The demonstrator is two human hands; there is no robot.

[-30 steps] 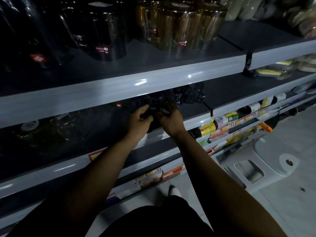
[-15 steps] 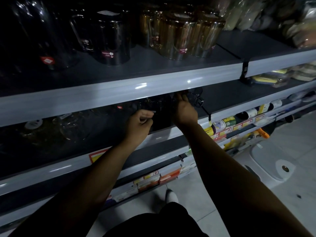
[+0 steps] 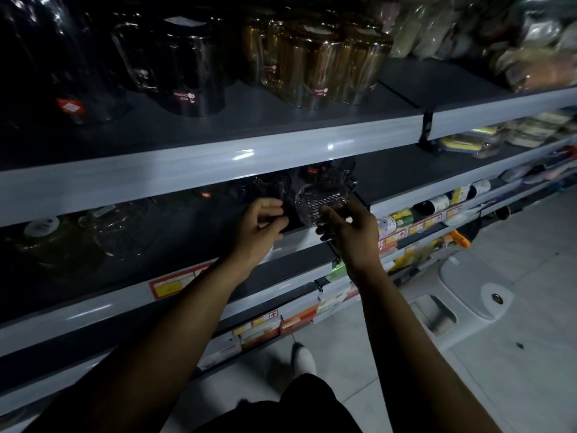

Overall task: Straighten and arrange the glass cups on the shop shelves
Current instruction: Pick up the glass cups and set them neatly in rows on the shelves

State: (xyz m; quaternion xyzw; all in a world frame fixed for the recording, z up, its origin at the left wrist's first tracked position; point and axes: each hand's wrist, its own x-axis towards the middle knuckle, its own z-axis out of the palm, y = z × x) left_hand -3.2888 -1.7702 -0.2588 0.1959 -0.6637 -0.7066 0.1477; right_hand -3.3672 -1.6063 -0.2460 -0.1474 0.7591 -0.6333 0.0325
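Dim shop shelf (image 3: 406,173) | right hand (image 3: 352,232) grips tilted glass cup (image 3: 317,196) | left hand (image 3: 256,229) loosely curled, empty

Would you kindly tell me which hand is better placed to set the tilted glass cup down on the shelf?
Right. The right hand grips the tilted glass cup at the front of the shelf; the left hand hovers empty beside it.

Top shelf (image 3: 249,129) — dark mugs (image 3: 193,67), amber cups (image 3: 318,64), clear glassware (image 3: 118,228) beneath
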